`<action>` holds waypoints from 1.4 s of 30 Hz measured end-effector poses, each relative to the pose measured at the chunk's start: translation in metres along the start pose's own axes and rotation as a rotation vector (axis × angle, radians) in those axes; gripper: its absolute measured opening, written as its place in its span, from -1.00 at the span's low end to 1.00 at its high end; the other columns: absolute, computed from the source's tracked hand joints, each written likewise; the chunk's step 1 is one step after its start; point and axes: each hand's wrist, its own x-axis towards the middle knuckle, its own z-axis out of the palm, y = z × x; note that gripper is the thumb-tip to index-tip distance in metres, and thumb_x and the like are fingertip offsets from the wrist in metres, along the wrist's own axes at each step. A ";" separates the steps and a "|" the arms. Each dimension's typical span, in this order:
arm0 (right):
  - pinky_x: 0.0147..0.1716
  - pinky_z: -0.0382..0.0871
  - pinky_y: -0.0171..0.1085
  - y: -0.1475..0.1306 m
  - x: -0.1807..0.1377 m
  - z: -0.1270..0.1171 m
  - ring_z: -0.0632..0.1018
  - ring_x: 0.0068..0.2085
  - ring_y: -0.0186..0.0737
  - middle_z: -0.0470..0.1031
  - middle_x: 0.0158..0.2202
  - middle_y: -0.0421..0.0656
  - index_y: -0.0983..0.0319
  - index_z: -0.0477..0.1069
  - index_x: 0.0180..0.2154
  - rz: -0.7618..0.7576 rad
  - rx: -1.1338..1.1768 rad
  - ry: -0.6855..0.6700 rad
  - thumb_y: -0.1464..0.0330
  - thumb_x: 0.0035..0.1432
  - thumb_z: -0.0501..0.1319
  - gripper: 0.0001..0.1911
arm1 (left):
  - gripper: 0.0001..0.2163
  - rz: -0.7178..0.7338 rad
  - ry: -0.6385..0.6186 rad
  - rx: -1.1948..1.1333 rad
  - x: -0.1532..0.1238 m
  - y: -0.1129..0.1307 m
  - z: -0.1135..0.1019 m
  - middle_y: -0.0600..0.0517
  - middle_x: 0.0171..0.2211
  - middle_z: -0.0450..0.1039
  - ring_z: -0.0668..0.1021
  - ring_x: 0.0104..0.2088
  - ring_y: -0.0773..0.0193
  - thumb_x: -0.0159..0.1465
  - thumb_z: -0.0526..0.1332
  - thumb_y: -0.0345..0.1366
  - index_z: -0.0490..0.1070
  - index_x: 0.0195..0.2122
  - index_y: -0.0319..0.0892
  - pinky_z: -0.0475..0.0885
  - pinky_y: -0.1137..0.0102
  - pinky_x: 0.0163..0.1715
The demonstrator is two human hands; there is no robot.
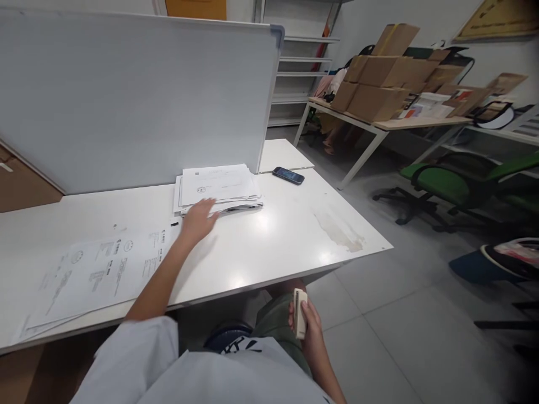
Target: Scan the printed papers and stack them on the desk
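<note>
My left hand (199, 221) reaches over the white table (286, 235) to the front left corner of a paper stack (217, 182). Its fingers are stretched out and apart; whether they touch the sheets I cannot tell. The stack's lower sheets look uneven along the front edge. Down by my lap, my right hand (312, 325) is closed around a small cream stapler (300, 314). Under and left of my left forearm, printed sheets (105, 269) lie flat, overlapping. A small black piece (174, 224) sits between them and the stack.
A whiteboard panel (138, 101) stands along the table's back. A phone (288, 175) lies right of the stack, and a stain (341, 230) marks the right side. Beyond are cardboard boxes (379, 73) on another table, a green chair (446, 177) and a person partly hidden behind the boxes.
</note>
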 end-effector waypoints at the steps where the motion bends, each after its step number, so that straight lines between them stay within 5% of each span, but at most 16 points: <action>1: -0.70 0.21 -0.34 0.001 0.001 0.001 0.38 -0.62 -0.32 0.44 -0.50 -0.23 0.16 0.41 -0.33 0.008 0.000 -0.010 0.01 -0.01 0.35 -0.62 | -0.47 -0.119 -0.004 0.033 -0.034 -0.020 -0.005 -0.02 0.33 0.16 0.15 0.35 0.13 0.40 -0.13 -0.06 0.16 0.31 -0.19 0.03 0.24 0.32; 4: -0.69 0.21 -0.36 0.005 0.007 0.009 0.38 -0.62 -0.33 0.43 -0.51 -0.24 0.17 0.40 -0.31 0.046 0.007 -0.055 0.02 0.01 0.34 -0.62 | -0.19 -0.535 -0.160 0.136 -0.131 -0.076 -0.004 -0.24 0.38 -0.04 0.03 0.36 -0.23 0.24 0.04 0.14 0.01 0.36 -0.36 0.06 -0.01 0.28; 8: -0.71 0.17 -0.37 0.006 0.014 0.037 0.34 -0.64 -0.36 0.39 -0.53 -0.27 0.18 0.37 -0.35 0.082 0.044 -0.157 0.00 0.00 0.32 -0.61 | -0.23 -0.572 -0.177 0.150 -0.197 -0.099 0.021 -0.25 0.40 -0.13 -0.01 0.39 -0.12 0.29 -0.05 0.08 -0.02 0.36 -0.42 -0.03 0.05 0.32; 13: -0.70 0.16 -0.40 0.002 0.003 0.076 0.34 -0.63 -0.38 0.37 -0.53 -0.29 0.18 0.37 -0.31 0.078 0.060 -0.269 0.03 0.01 0.30 -0.62 | -0.40 -0.575 -0.039 0.117 -0.191 -0.079 0.014 -0.22 0.28 0.22 0.23 0.30 -0.08 0.36 -0.15 -0.05 0.24 0.25 -0.38 0.16 0.09 0.25; 18: -0.71 0.16 -0.41 0.007 -0.017 0.087 0.34 -0.63 -0.39 0.37 -0.52 -0.28 0.18 0.37 -0.31 0.136 0.110 -0.299 0.05 0.03 0.30 -0.65 | -0.49 -0.598 0.039 0.017 -0.171 -0.042 0.003 -0.13 -0.02 0.54 0.56 -0.04 0.00 0.39 -0.17 -0.09 0.42 0.10 -0.23 0.42 0.17 -0.01; 21: -0.73 0.14 -0.41 0.015 -0.017 0.086 0.34 -0.64 -0.39 0.37 -0.53 -0.28 0.19 0.37 -0.32 0.235 0.167 -0.298 0.02 0.01 0.30 -0.61 | -0.52 -0.386 -0.064 -0.052 -0.162 -0.001 0.016 -0.11 0.04 0.51 0.51 0.07 0.05 0.40 -0.18 -0.20 0.46 0.05 -0.23 0.39 0.22 0.05; 24: -0.74 0.14 -0.41 0.022 -0.011 0.081 0.33 -0.66 -0.39 0.36 -0.55 -0.29 0.20 0.36 -0.34 0.265 0.183 -0.286 0.00 -0.06 0.33 -0.57 | -0.51 -0.271 -0.089 0.044 -0.163 0.022 0.027 -0.23 0.25 0.26 0.18 0.32 -0.14 0.37 -0.08 -0.17 0.33 0.19 -0.36 0.12 0.03 0.27; 27: -0.73 0.16 -0.42 0.025 -0.006 0.069 0.35 -0.65 -0.41 0.38 -0.55 -0.29 0.21 0.38 -0.29 0.283 0.191 -0.253 0.02 -0.03 0.33 -0.57 | -0.37 -0.456 0.000 0.179 -0.179 0.009 0.028 -0.43 0.34 -0.01 -0.04 0.35 -0.40 0.34 -0.02 -0.09 0.10 0.31 -0.49 -0.02 -0.19 0.25; 29: -0.72 0.17 -0.43 0.025 -0.002 0.060 0.36 -0.64 -0.41 0.39 -0.54 -0.28 0.22 0.39 -0.28 0.306 0.194 -0.218 0.03 -0.02 0.33 -0.58 | -0.33 -0.536 0.040 0.184 -0.193 -0.010 0.027 -0.49 0.34 -0.07 -0.04 0.35 -0.40 0.35 -0.04 -0.07 0.04 0.32 -0.53 0.00 -0.16 0.25; 34: -0.72 0.18 -0.42 0.021 0.007 0.048 0.37 -0.64 -0.39 0.40 -0.55 -0.27 0.22 0.39 -0.31 0.293 0.128 -0.180 0.02 -0.05 0.35 -0.57 | -0.44 -0.553 0.075 0.116 -0.214 -0.044 0.037 -0.40 0.26 0.18 0.16 0.32 -0.25 0.37 -0.12 -0.12 0.24 0.23 -0.45 0.11 -0.07 0.25; 38: -0.73 0.20 -0.41 0.015 0.012 0.052 0.37 -0.64 -0.40 0.40 -0.53 -0.28 0.21 0.38 -0.32 0.225 0.109 -0.207 0.01 -0.05 0.35 -0.56 | -0.53 -0.393 0.256 0.078 -0.212 -0.045 0.044 -0.27 0.12 0.41 0.21 0.31 -0.17 0.37 -0.13 -0.24 0.41 0.11 -0.38 0.23 0.00 0.21; 42: -0.73 0.20 -0.43 0.009 0.007 0.058 0.38 -0.65 -0.41 0.40 -0.53 -0.28 0.21 0.38 -0.30 0.204 0.097 -0.267 0.00 0.00 0.33 -0.57 | -0.60 -0.001 0.275 0.052 -0.200 -0.010 0.049 -0.15 0.11 0.45 0.23 0.31 -0.07 0.34 -0.05 -0.38 0.39 0.13 -0.32 0.29 0.08 0.20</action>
